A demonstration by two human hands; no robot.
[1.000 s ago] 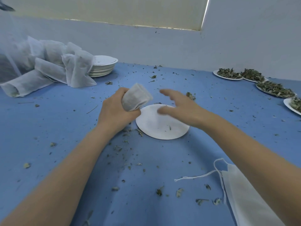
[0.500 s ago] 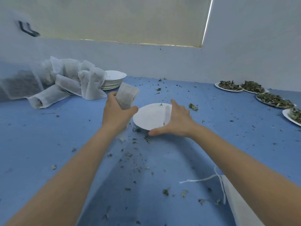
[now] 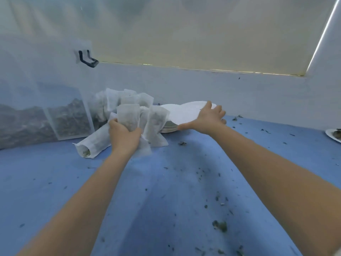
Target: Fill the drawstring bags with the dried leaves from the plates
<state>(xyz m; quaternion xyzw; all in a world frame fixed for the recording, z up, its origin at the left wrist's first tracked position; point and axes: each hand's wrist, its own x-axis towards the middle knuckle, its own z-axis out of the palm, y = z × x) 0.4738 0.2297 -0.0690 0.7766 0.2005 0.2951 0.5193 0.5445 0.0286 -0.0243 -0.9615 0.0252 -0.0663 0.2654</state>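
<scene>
Where the blue table (image 3: 166, 200) meets the pale back wall (image 3: 239, 97), both arms reach far forward, with bare surface strewn with leaf crumbs (image 3: 219, 225) behind them and open room to the right. At the heap of filled bags (image 3: 129, 100) by the wall, the left hand (image 3: 125, 135) curls round an upright filled drawstring bag (image 3: 128, 115), its top standing above the fingers. One bag (image 3: 92, 143) lies on its side just left of that hand, mouth open toward the camera. Beside the heap, the right hand (image 3: 208, 119) grips an empty white plate (image 3: 184, 112), tilted over the stack of plates (image 3: 170, 127). A leaf-bearing plate (image 3: 332, 135) sits at the far right edge. Larger clear bags (image 3: 70, 115) lean on the wall, left.
</scene>
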